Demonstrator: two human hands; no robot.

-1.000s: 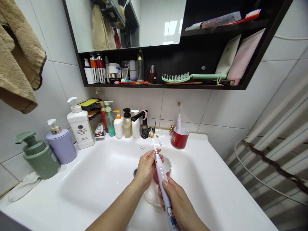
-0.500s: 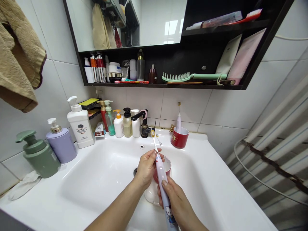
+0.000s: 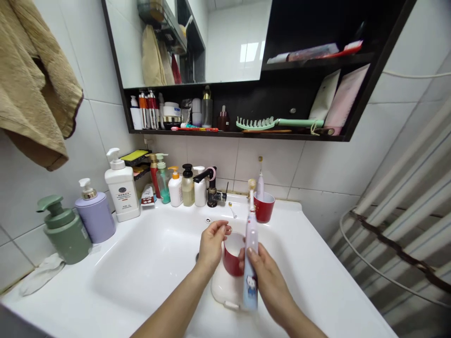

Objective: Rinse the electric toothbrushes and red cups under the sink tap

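My right hand (image 3: pixel 265 277) is closed round a pink electric toothbrush (image 3: pixel 251 253) with a cartoon cat on its handle, held almost upright with the brush head at the top. My left hand (image 3: pixel 211 244) holds a red cup (image 3: pixel 233 253) by its left side and rim, over the white sink basin (image 3: pixel 148 263). The two hands are close together above the drain. A white rounded object (image 3: pixel 221 286) lies in the basin under the cup.
A black tap (image 3: pixel 210 185) stands behind the basin with several pump bottles (image 3: pixel 121 188) to its left. A second red cup (image 3: pixel 264 206) holds another toothbrush. A black wall shelf (image 3: pixel 246 134) carries a green hairbrush (image 3: pixel 278 123) and jars. A tan towel (image 3: pixel 38 94) hangs at left.
My right hand has swung the toothbrush from leaning left to nearly upright, and moved it right, off the cup. My left hand's fingers have come off the brush neck and stay on the cup.
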